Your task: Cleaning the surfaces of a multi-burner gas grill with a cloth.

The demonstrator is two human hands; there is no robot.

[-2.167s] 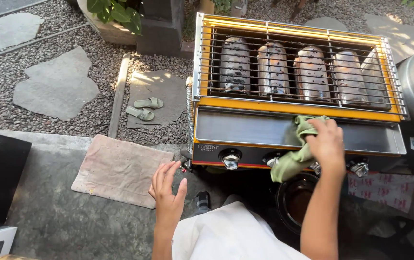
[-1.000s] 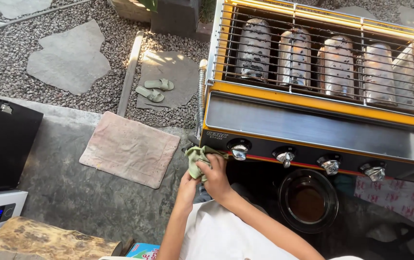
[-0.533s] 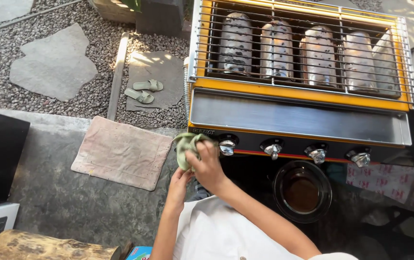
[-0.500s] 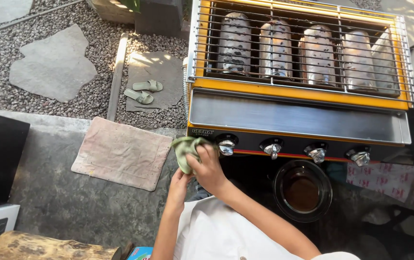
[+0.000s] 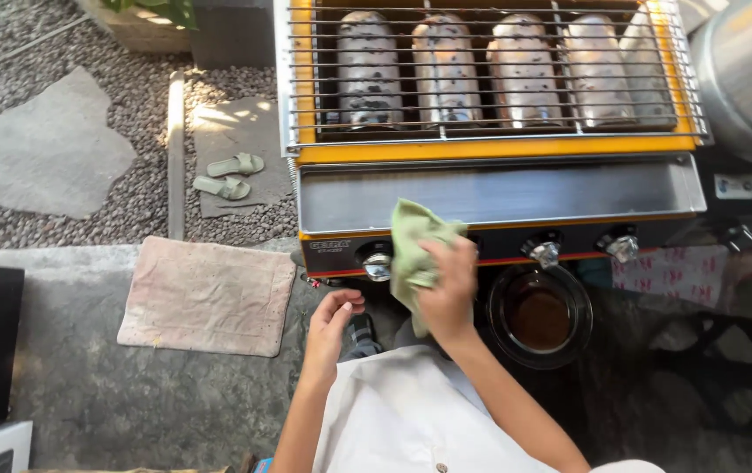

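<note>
Right hand [image 5: 446, 293] is clenched around a green cloth [image 5: 415, 250], pressing it against the black front panel of the grill [image 5: 498, 193], right between two of the control knobs [image 5: 377, 264]. The cloth bunches up over the fingers and its top edge laps onto the steel shelf above the panel. Left hand [image 5: 332, 320] hangs free below the grill's left corner, fingers loosely curled, holding nothing. Just right of the wiping hand, a round black bowl [image 5: 540, 315] sits under the knobs with something dark brown in it, liquid by the look of it, though it's hard to be sure. Up top, pale burner tubes [image 5: 446, 66] lie under the wire rack. Off left, a pink mat [image 5: 205, 293] on the concrete, green sandals [image 5: 229, 175] beyond.
</note>
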